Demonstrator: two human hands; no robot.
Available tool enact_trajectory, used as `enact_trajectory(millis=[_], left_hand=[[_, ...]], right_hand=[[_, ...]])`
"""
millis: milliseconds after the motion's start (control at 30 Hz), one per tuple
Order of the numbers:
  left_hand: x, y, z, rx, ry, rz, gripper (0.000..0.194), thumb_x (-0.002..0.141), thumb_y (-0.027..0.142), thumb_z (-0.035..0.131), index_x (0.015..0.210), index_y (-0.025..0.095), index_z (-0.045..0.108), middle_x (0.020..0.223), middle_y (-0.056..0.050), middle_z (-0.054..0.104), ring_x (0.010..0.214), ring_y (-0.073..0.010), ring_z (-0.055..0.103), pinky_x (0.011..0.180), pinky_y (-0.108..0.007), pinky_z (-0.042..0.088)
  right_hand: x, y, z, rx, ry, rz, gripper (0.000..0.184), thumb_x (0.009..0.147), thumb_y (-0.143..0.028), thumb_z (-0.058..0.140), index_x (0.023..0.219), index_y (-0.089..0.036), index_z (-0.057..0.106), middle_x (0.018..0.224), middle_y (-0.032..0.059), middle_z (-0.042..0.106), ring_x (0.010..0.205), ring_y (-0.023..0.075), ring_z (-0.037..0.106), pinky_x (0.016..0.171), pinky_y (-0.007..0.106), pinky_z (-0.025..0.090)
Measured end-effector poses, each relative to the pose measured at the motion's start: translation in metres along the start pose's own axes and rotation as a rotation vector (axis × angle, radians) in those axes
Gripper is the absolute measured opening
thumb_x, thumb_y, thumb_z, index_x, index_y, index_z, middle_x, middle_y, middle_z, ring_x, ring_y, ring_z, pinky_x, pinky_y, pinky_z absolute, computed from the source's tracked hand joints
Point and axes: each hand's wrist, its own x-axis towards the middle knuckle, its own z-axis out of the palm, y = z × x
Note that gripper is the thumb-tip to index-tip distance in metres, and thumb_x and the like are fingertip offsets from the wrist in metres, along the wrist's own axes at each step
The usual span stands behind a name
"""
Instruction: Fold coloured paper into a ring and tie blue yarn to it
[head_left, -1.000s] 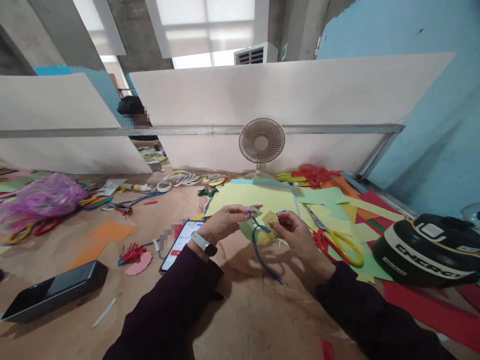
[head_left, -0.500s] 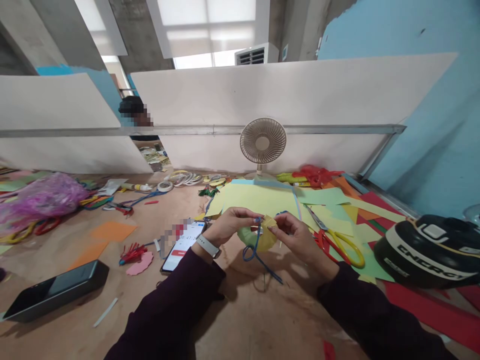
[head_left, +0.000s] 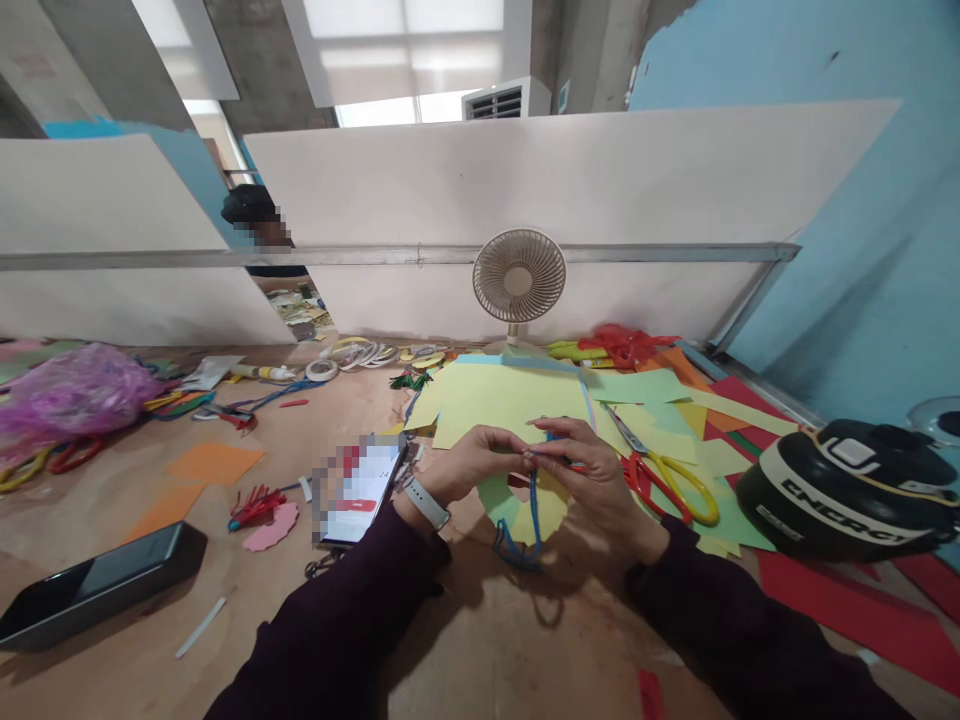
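My left hand (head_left: 486,465) is closed in a pinch, its fingertips meeting those of my right hand (head_left: 592,478). Between them is a blue cord (head_left: 534,505), whose looped end hangs in front of a ring of yellow and green paper (head_left: 501,498) with a scalloped edge. Part of the ring's upper side is hidden behind my fingers. More blue shows just above my right fingers, which are also pinched together. The ring hangs tilted below the fingertips, above the brown table.
Red-and-yellow scissors (head_left: 675,485) lie beside my right hand on paper sheets. A phone (head_left: 367,490) rests by my left wrist. Further right stands a black ENERGY-labelled container (head_left: 840,500); a grey device (head_left: 105,585) lies left. A small fan (head_left: 519,278) stands behind.
My right fingers have moved from the paper ring's upper right to meet my left fingertips. The ring has swung lower and faces me more; the cord's loose end has shifted.
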Motion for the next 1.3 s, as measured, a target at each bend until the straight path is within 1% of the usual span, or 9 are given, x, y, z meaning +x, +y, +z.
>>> enact_trajectory(millis=[100, 233, 333, 533, 767, 867, 967, 1200, 1300], left_hand=[[0.001, -0.006, -0.002, -0.061, -0.044, -0.048, 0.037, 0.053, 0.029, 0.09, 0.079, 0.01, 0.071, 0.069, -0.003, 0.069, 0.059, -0.0142, 0.066, 0.064, -0.031, 0.055], [0.001, -0.011, -0.001, -0.13, -0.079, -0.07, 0.041, 0.055, 0.022, 0.089, 0.088, 0.012, 0.068, 0.072, -0.003, 0.069, 0.06, -0.0141, 0.066, 0.065, -0.031, 0.055], [0.001, -0.013, -0.001, -0.176, -0.101, -0.07, 0.046, 0.057, 0.018, 0.088, 0.097, 0.015, 0.065, 0.076, -0.002, 0.069, 0.065, -0.0149, 0.067, 0.069, -0.034, 0.056], [0.002, -0.016, -0.002, -0.132, -0.113, -0.027, 0.056, 0.06, 0.016, 0.086, 0.111, 0.019, 0.062, 0.095, -0.003, 0.065, 0.065, -0.0117, 0.065, 0.066, -0.029, 0.053], [-0.002, -0.011, 0.001, -0.057, -0.1, 0.002, 0.064, 0.064, 0.019, 0.084, 0.122, 0.021, 0.058, 0.098, -0.004, 0.064, 0.069, -0.0123, 0.065, 0.071, -0.029, 0.052], [-0.003, -0.009, 0.001, -0.027, -0.093, -0.01, 0.065, 0.063, 0.018, 0.084, 0.122, 0.02, 0.059, 0.099, -0.004, 0.064, 0.071, -0.0129, 0.065, 0.071, -0.028, 0.052], [-0.002, -0.01, 0.002, -0.031, -0.126, -0.034, 0.066, 0.063, 0.018, 0.084, 0.123, 0.019, 0.058, 0.101, -0.005, 0.064, 0.073, -0.0138, 0.065, 0.071, -0.029, 0.052], [0.001, -0.024, 0.009, -0.108, -0.213, -0.05, 0.059, 0.065, 0.011, 0.075, 0.121, 0.023, 0.058, 0.101, -0.003, 0.062, 0.07, -0.0131, 0.066, 0.068, -0.028, 0.052], [0.003, -0.03, 0.013, -0.11, -0.234, -0.085, 0.056, 0.064, 0.01, 0.069, 0.118, 0.021, 0.059, 0.094, -0.002, 0.064, 0.066, -0.015, 0.066, 0.068, -0.03, 0.052]], right_hand=[[0.003, -0.005, 0.001, 0.181, 0.022, 0.197, 0.014, 0.074, -0.041, 0.076, 0.076, -0.027, 0.077, 0.1, 0.0071, 0.069, 0.1, 0.0236, 0.062, 0.087, 0.039, 0.05], [0.006, -0.014, 0.005, 0.493, 0.062, 0.537, 0.021, 0.063, -0.039, 0.083, 0.071, -0.022, 0.075, 0.083, 0.0033, 0.071, 0.073, 0.0177, 0.063, 0.066, 0.032, 0.052], [0.008, -0.016, 0.007, 0.591, 0.158, 0.661, 0.027, 0.055, -0.037, 0.087, 0.07, -0.02, 0.072, 0.074, 0.0016, 0.071, 0.061, 0.0145, 0.06, 0.058, 0.029, 0.049], [0.01, -0.006, 0.007, 0.624, 0.269, 0.69, 0.029, 0.053, -0.037, 0.087, 0.068, -0.019, 0.07, 0.066, -0.0011, 0.068, 0.055, 0.0117, 0.057, 0.055, 0.027, 0.047], [0.013, 0.006, 0.003, 0.657, 0.35, 0.675, 0.025, 0.053, -0.034, 0.086, 0.066, -0.021, 0.068, 0.075, -0.0004, 0.072, 0.071, 0.0137, 0.063, 0.069, 0.027, 0.049], [0.013, 0.01, 0.002, 0.666, 0.35, 0.681, 0.024, 0.055, -0.032, 0.085, 0.067, -0.02, 0.068, 0.075, -0.0004, 0.071, 0.072, 0.0137, 0.064, 0.071, 0.027, 0.05], [0.011, 0.011, 0.004, 0.684, 0.331, 0.7, 0.024, 0.056, -0.031, 0.085, 0.068, -0.02, 0.067, 0.076, -0.0007, 0.07, 0.072, 0.0133, 0.063, 0.069, 0.027, 0.051], [0.009, 0.004, 0.01, 0.719, 0.291, 0.762, 0.031, 0.053, -0.033, 0.086, 0.07, -0.02, 0.064, 0.075, -0.0019, 0.067, 0.066, 0.0129, 0.06, 0.059, 0.028, 0.053], [0.011, 0.002, 0.01, 0.703, 0.272, 0.789, 0.033, 0.051, -0.033, 0.087, 0.07, -0.019, 0.064, 0.075, -0.0019, 0.067, 0.061, 0.0117, 0.059, 0.057, 0.028, 0.052]])
